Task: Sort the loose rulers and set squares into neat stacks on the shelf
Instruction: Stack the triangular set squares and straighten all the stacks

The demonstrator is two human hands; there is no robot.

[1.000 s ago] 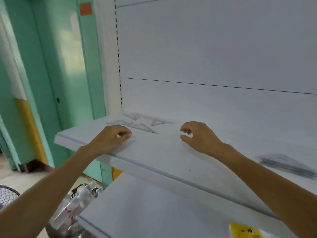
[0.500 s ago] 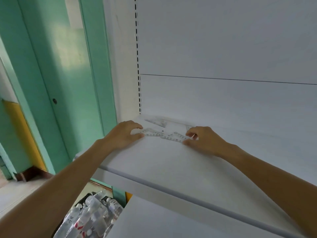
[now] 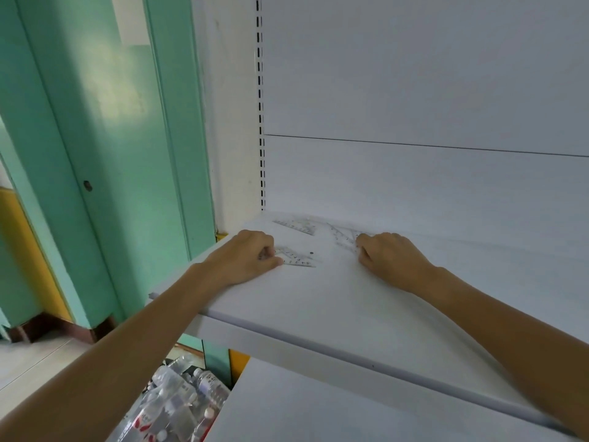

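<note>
From the head camera, looking down onto the white shelf (image 3: 318, 307), both hands are on the far left corner where the clear plastic pieces lie scattered. The left hand (image 3: 245, 256) sits knuckles-up with its fingers curled in tight, thumb along the front edge, pinching the left end of the near set square (image 3: 298, 258), which lies flat with its printed scale facing the front. The right hand (image 3: 392, 256) is curled the same way, fingertips bunched on the lower end of the right set square (image 3: 345, 239); whether that piece is lifted or only pinned to the board, I cannot tell. A back set square (image 3: 296, 226) lies untouched by the rear panel, just beside the slotted upright (image 3: 260, 122) and apart from both hands. No straight ruler shows clearly here. Below the shelf's left end there's a heap of plastic bottles (image 3: 178, 400), nothing to do with the job. This looks like the gathering step, early on: three pieces loose, no stack formed. The next move calls for drawing the two held pieces together, matching their right-angle corners and long edges, then fetching the back one on top. They're thin, slick and nearly invisible on white, so getting a fingertip under an edge will likely be the fiddly part.
</note>
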